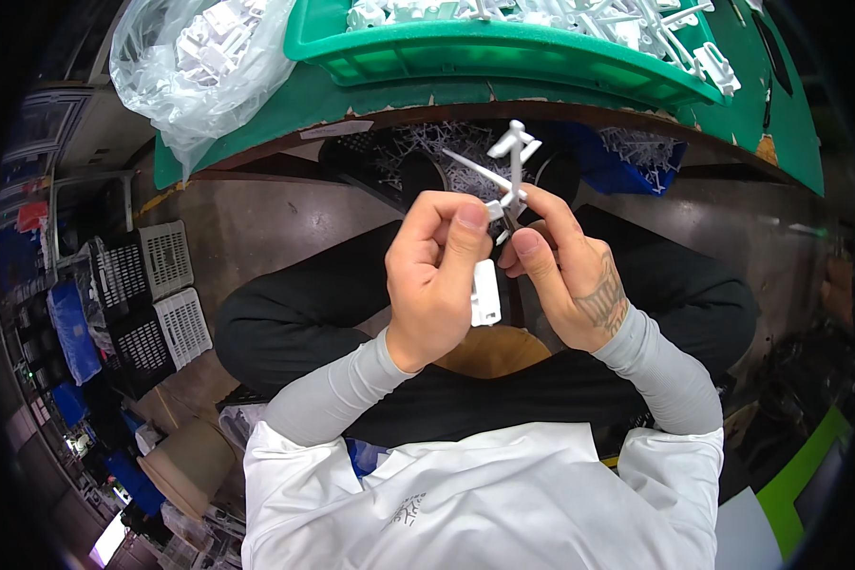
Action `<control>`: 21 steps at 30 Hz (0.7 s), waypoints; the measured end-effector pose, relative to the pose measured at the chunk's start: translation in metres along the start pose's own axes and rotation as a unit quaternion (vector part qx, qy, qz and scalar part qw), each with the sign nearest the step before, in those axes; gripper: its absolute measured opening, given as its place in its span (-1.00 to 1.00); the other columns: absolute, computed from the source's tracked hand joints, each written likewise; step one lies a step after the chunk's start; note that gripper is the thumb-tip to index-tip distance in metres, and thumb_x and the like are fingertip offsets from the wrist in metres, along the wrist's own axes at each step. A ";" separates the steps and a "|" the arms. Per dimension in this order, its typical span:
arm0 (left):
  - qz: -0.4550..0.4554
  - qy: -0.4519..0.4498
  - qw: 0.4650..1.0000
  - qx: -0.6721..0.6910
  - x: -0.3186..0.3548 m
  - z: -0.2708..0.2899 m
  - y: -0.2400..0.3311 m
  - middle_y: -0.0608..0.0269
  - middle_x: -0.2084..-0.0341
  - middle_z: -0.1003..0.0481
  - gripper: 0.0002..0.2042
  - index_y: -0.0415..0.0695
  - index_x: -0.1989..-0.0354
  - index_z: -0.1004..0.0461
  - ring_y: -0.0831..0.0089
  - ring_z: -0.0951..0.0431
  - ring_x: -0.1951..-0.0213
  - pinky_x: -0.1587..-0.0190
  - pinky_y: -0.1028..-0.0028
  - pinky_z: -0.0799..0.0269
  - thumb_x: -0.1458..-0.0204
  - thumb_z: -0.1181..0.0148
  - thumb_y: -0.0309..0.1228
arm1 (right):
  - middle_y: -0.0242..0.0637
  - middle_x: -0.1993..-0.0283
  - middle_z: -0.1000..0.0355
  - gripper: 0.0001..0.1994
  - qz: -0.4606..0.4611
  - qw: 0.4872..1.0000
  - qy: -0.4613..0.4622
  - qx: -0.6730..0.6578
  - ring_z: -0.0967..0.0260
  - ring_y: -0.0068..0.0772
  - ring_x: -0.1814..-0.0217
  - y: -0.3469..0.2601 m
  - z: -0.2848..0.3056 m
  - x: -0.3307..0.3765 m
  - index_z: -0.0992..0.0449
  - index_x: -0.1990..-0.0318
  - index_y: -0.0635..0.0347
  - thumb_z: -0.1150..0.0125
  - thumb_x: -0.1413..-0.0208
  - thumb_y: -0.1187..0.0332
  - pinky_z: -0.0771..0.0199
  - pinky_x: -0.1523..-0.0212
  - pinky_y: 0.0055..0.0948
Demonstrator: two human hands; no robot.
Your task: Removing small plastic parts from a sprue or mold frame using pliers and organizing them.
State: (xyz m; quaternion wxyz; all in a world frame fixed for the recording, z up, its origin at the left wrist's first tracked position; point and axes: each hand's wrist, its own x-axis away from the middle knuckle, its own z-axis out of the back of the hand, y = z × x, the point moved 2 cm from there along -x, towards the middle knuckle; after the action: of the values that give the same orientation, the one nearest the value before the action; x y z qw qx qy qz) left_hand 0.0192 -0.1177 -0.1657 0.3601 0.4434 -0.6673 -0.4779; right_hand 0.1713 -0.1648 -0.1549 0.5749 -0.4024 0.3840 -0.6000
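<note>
Above my lap, my left hand (439, 275) is closed, with thumb and forefinger pinching a branched white plastic moulding (516, 161). Its thin arms stick up and out past my fingertips. Beneath the same hand, against the palm side, shows a blocky white plastic piece (485, 293); the curled fingers partly hide how it is held. Close on the right, my right hand (565, 275) is closed too, its forefinger beside the moulding's lower end. Between its thumb and forefinger shows a thin dark thing (510, 221), too small and covered to name.
A green tray (513, 52) heaped with white plastic parts stands on the green table (247, 142), beside a clear bag (152, 90) of white pieces. Under the table's edge are a blue bin (603, 180) and a dark crate, both holding white scraps. Crates (171, 256) stand at left.
</note>
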 end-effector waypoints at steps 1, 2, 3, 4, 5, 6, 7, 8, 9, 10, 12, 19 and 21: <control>0.010 0.003 1.000 0.021 -0.001 0.002 0.001 0.47 0.68 -0.22 -0.80 -0.21 0.22 -0.36 0.77 -0.12 0.67 0.62 0.63 -0.08 -0.34 -0.01 -0.31 | -0.12 0.48 -0.53 -0.63 0.000 1.000 0.000 -0.001 -0.59 -0.10 0.44 0.000 0.000 0.000 -0.27 -0.19 0.29 -0.01 -0.36 0.26 -0.52 0.45 -0.33; 0.014 0.001 1.000 0.011 -0.002 0.004 0.001 0.47 0.68 -0.22 -0.80 -0.21 0.23 -0.36 0.77 -0.13 0.67 0.62 0.63 -0.08 -0.34 -0.02 -0.31 | -0.12 0.47 -0.54 -0.62 0.003 1.000 0.001 0.000 -0.59 -0.09 0.43 0.000 0.000 0.000 -0.27 -0.19 0.29 -0.01 -0.36 0.25 -0.52 0.44 -0.32; 0.018 -0.001 1.000 0.001 -0.003 0.004 0.000 0.47 0.68 -0.23 -0.80 -0.21 0.23 -0.37 0.77 -0.13 0.67 0.62 0.63 -0.08 -0.34 -0.02 -0.31 | -0.12 0.47 -0.54 -0.62 0.006 1.000 0.001 0.001 -0.59 -0.09 0.42 0.001 0.000 0.001 -0.27 -0.19 0.30 -0.01 -0.36 0.25 -0.53 0.42 -0.32; 0.020 -0.001 1.000 0.001 -0.003 0.004 0.000 0.47 0.68 -0.23 -0.80 -0.21 0.23 -0.37 0.77 -0.13 0.67 0.62 0.63 -0.08 -0.34 -0.02 -0.31 | -0.12 0.47 -0.54 -0.62 0.005 1.000 0.001 0.000 -0.59 -0.09 0.42 0.001 0.000 0.001 -0.27 -0.19 0.30 -0.01 -0.36 0.25 -0.53 0.42 -0.32; 0.013 -0.009 1.000 -0.013 -0.002 0.002 0.000 0.48 0.68 -0.23 -0.80 -0.21 0.23 -0.37 0.77 -0.13 0.66 0.62 0.63 -0.08 -0.34 -0.02 -0.31 | -0.12 0.46 -0.54 -0.62 0.007 1.000 0.004 -0.009 -0.59 -0.09 0.41 0.002 -0.001 0.001 -0.27 -0.19 0.31 -0.01 -0.36 0.24 -0.53 0.40 -0.31; 0.007 -0.016 0.999 -0.027 -0.001 0.002 0.000 0.48 0.67 -0.24 -0.80 -0.21 0.23 -0.37 0.77 -0.14 0.66 0.62 0.63 -0.08 -0.34 -0.02 -0.31 | -0.12 0.45 -0.55 -0.62 0.009 1.000 0.007 -0.018 -0.60 -0.08 0.40 0.002 -0.001 0.001 -0.27 -0.18 0.31 -0.01 -0.36 0.24 -0.54 0.38 -0.31; 0.008 -0.017 0.999 -0.027 -0.001 0.001 -0.001 0.48 0.67 -0.24 -0.80 -0.21 0.23 -0.37 0.77 -0.14 0.66 0.62 0.63 -0.08 -0.34 -0.02 -0.31 | -0.12 0.45 -0.55 -0.62 0.008 1.000 0.007 -0.018 -0.60 -0.08 0.40 0.002 -0.001 0.001 -0.27 -0.18 0.31 -0.01 -0.36 0.24 -0.54 0.38 -0.31; 0.005 -0.017 0.999 -0.031 -0.001 0.001 -0.001 0.48 0.67 -0.24 -0.80 -0.20 0.23 -0.37 0.77 -0.14 0.66 0.61 0.64 -0.08 -0.34 -0.02 -0.31 | -0.12 0.44 -0.55 -0.62 0.001 1.000 0.003 -0.020 -0.60 -0.09 0.39 0.001 0.000 0.001 -0.26 -0.17 0.32 0.00 -0.37 0.24 -0.54 0.37 -0.31; 0.001 -0.018 0.999 -0.034 -0.001 0.001 -0.001 0.48 0.67 -0.25 -0.81 -0.20 0.24 -0.37 0.78 -0.15 0.66 0.61 0.64 -0.08 -0.34 -0.02 -0.32 | -0.12 0.43 -0.55 -0.63 -0.006 1.000 0.000 -0.022 -0.60 -0.09 0.39 0.001 0.000 0.001 -0.26 -0.17 0.32 0.00 -0.37 0.24 -0.54 0.35 -0.30; 0.002 -0.018 0.999 -0.034 -0.002 0.000 -0.001 0.48 0.67 -0.25 -0.81 -0.20 0.24 -0.37 0.78 -0.15 0.66 0.61 0.64 -0.08 -0.34 -0.02 -0.32 | -0.12 0.43 -0.55 -0.63 -0.007 1.000 0.000 -0.022 -0.60 -0.09 0.39 0.001 0.001 0.000 -0.26 -0.17 0.32 0.00 -0.37 0.24 -0.54 0.35 -0.30; 0.008 -0.014 0.999 -0.029 -0.002 0.000 -0.002 0.48 0.67 -0.25 -0.80 -0.20 0.24 -0.36 0.78 -0.15 0.66 0.61 0.65 -0.08 -0.34 -0.02 -0.31 | -0.12 0.44 -0.55 -0.63 -0.026 0.999 -0.006 -0.020 -0.60 -0.10 0.39 0.001 0.001 0.000 -0.25 -0.15 0.32 0.01 -0.37 0.23 -0.53 0.36 -0.31; 0.029 -0.014 0.999 -0.008 -0.002 0.004 0.000 0.51 0.59 -0.32 -0.79 -0.21 0.23 -0.39 0.83 -0.21 0.53 0.51 0.69 -0.08 -0.33 -0.05 -0.29 | -0.08 0.47 -0.52 -0.67 -0.027 1.000 -0.012 -0.005 -0.56 0.00 0.43 -0.004 -0.001 -0.004 -0.26 -0.11 0.30 0.02 -0.37 0.23 -0.51 0.41 -0.24; 0.033 -0.008 0.999 0.016 0.001 0.002 0.001 0.52 0.57 -0.33 -0.81 -0.20 0.22 -0.39 0.84 -0.21 0.53 0.51 0.70 -0.09 -0.33 -0.06 -0.32 | -0.03 0.48 -0.50 -0.71 -0.023 0.998 -0.014 0.052 -0.53 0.09 0.44 -0.010 -0.001 -0.003 -0.27 -0.06 0.28 0.03 -0.38 0.25 -0.48 0.45 -0.18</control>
State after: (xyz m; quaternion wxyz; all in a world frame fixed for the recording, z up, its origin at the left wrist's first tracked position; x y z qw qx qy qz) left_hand 0.0167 -0.1173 -0.1654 0.3630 0.4227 -0.6920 -0.4590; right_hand 0.1670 -0.1610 -0.1462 0.5860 -0.3894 0.3350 -0.6267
